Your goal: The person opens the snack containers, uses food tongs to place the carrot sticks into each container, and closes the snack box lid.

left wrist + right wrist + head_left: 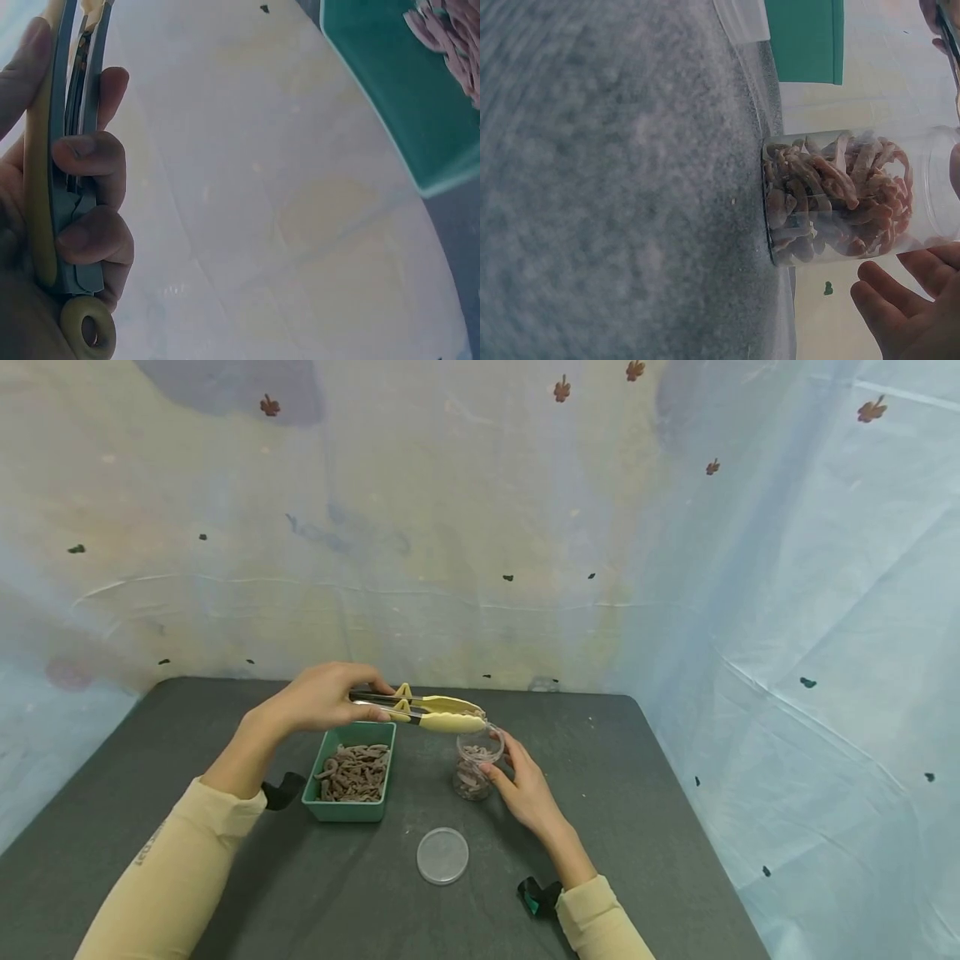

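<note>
In the head view my left hand (pixel 326 697) grips a pair of yellow-tipped tongs (pixel 453 724), fingers curled round the handles, as the left wrist view also shows. The tongs' tips reach over the mouth of a clear plastic jar (pixel 467 781). Thumb and fingers of my right hand (pixel 528 789) hold that jar near its rim, upright on the table. Brownish strips (pixel 840 195) fill much of the jar in the right wrist view. Whether the tips pinch a strip is too small to tell. More such strips (pixel 358 772) lie in a green tub (pixel 345 812) below my left hand.
A clear round lid (pixel 442 856) lies flat on the dark table (pixel 645 827), in front of the jar. Patterned sheeting (pixel 450 527) hangs behind the table and along its right side. Black straps (pixel 283 791) show at both wrists.
</note>
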`<state>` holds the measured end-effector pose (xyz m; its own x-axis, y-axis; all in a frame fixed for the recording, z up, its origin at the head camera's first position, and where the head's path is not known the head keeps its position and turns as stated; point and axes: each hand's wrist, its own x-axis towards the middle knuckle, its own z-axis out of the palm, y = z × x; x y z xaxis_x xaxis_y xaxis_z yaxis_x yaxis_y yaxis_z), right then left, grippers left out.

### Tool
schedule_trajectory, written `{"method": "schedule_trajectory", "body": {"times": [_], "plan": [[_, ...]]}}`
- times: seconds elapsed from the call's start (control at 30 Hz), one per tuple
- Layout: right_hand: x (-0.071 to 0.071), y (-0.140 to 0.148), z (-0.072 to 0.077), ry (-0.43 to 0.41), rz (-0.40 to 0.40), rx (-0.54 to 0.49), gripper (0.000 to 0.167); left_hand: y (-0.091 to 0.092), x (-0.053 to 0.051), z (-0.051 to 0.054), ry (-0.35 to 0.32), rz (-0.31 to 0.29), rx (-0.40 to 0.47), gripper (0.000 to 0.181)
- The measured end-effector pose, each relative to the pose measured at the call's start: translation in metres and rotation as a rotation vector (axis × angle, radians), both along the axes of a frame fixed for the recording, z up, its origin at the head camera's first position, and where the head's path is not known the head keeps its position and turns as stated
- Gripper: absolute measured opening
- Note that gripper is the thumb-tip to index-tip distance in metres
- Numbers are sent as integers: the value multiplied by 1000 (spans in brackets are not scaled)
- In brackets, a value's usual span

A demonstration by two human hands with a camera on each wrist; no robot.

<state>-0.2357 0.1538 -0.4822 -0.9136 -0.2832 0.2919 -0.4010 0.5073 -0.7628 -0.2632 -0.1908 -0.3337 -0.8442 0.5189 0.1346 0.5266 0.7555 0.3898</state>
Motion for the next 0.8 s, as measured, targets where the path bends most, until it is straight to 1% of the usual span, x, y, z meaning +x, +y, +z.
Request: {"method": "schedule_trajectory", "body": {"times": [0.17,0.43,0.6,0.8], "plan": [[0,0,0,-6,-9,12,70,11,-3,-5,-8,-29,16,37],[0,-1,0,-10,-12,11,72,19,-9,-13,-32,-36,-10,36],[1,0,0,-9,-3,-1,72,22,-8,-15,-51,-41,-21,33],[0,1,-2,0,7,-9,70,24,-8,-18,-61,-36,-29,36]]}}
